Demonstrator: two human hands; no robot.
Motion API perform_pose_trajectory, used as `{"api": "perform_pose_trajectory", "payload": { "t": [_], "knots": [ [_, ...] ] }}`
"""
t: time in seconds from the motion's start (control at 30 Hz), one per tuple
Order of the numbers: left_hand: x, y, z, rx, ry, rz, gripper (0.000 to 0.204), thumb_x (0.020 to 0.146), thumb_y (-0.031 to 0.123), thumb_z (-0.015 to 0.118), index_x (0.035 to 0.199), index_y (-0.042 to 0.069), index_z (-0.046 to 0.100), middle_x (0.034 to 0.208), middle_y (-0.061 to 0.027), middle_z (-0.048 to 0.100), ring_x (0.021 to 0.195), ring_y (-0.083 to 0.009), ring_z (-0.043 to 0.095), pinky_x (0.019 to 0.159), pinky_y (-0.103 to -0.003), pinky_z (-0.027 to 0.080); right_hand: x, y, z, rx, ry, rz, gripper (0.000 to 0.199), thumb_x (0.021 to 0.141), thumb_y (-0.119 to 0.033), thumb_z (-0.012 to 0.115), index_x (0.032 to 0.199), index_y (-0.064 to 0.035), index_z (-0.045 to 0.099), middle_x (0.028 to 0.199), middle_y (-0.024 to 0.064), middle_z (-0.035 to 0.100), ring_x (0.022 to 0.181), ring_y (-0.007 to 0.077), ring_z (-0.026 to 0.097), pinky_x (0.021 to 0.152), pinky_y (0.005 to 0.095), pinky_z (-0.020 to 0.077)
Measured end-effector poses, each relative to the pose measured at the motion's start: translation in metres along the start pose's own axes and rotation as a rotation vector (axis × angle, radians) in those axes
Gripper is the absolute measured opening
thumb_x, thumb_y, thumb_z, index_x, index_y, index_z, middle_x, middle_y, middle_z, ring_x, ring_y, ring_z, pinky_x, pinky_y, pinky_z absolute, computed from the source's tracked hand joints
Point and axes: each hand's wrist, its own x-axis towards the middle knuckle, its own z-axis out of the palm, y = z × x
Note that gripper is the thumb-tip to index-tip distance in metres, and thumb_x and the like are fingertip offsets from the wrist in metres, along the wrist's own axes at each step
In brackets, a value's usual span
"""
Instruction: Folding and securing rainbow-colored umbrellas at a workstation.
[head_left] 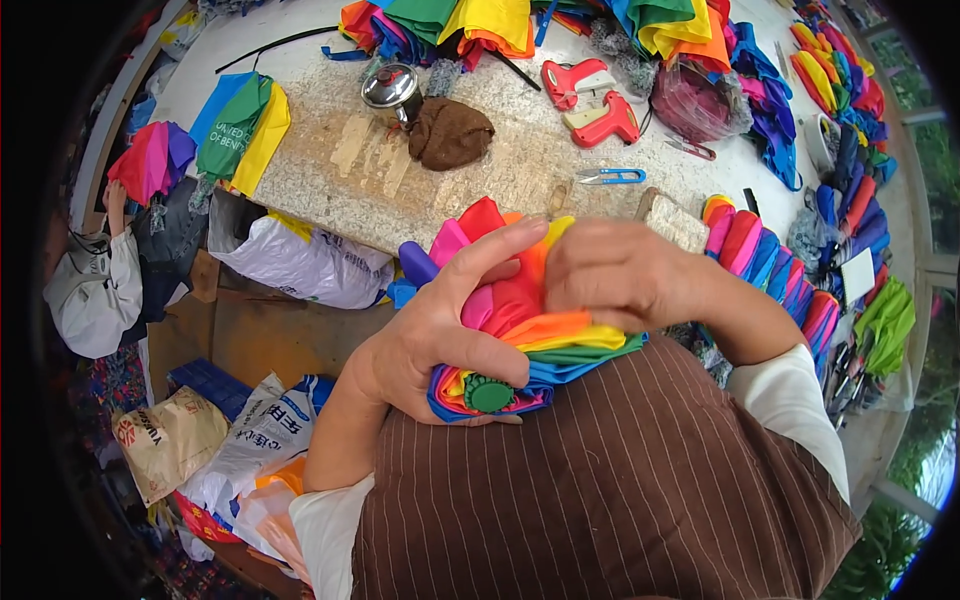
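Note:
A folding umbrella (512, 298) with rainbow-coloured panels is bunched up against my brown pinstriped apron. Its round green end (490, 393) points toward me, just below my left thumb. My left hand (425, 330) is wrapped round the bundle from the left, with the thumb lying over the folds and a finger stretched along the far side. On the right, my right hand (625, 275) is closed with bent fingers at the orange and yellow folds. The fingertips are partly hidden, but they appear to pinch the umbrella's cloth.
Ahead on the worn white table (330, 150) are a metal lidded pot (392, 92), a brown cloth (450, 134), red-handled tools (605, 120) and blue thread snips (610, 176). Rolled umbrellas (765, 255) line the right. Bags (175, 440) lie lower left; another person's sleeve (125, 280) shows far left.

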Motion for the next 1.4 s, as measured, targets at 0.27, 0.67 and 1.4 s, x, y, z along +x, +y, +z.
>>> {"api": "perform_pose_trajectory", "payload": {
  "t": [0.27, 0.67, 1.4],
  "knots": [
    [0.002, -0.008, -0.003, -0.047, 0.021, 0.036, 0.033, 0.059, 0.018, 0.082, 0.090, 0.022, 0.070, 0.146, -0.0274, 0.019, 0.134, -0.0429, 0.028, 0.104, -0.046, 0.032, 0.006, 0.013, 0.017, 0.680, 0.181, 0.451, 0.023, 0.084, -0.015, 0.067, 0.101, -0.0008, 0.061, 0.090, 0.0070, 0.063, 0.080, 0.0162, 0.062, 0.069, 0.0287, 0.0491],
    [0.011, 0.020, -0.033, -0.081, 0.581, -0.094, 0.035, 0.070, 0.002, 0.074, 0.095, 0.005, 0.049, 0.102, -0.0146, 0.061, 0.086, -0.0171, 0.061, 0.081, -0.028, 0.047, 0.052, 0.005, -0.037, 0.062, 0.582, 0.052, 0.009, 0.084, -0.010, 0.058, 0.085, -0.0034, 0.064, 0.063, 0.0025, 0.060, 0.056, 0.0140, 0.060, 0.047, 0.0278, 0.0436],
    [0.104, 0.068, -0.038, 0.219, 0.804, 0.293, 0.059, 0.071, -0.004, 0.059, 0.125, 0.001, 0.036, 0.107, -0.0117, 0.053, 0.092, -0.0167, 0.061, 0.080, -0.028, 0.050, 0.086, 0.012, -0.045, 0.373, 0.022, 0.175, 0.066, 0.071, -0.045, 0.075, 0.117, -0.0033, 0.051, 0.107, 0.0067, 0.062, 0.090, 0.0189, 0.063, 0.082, 0.0323, 0.0503]
  ]
}}
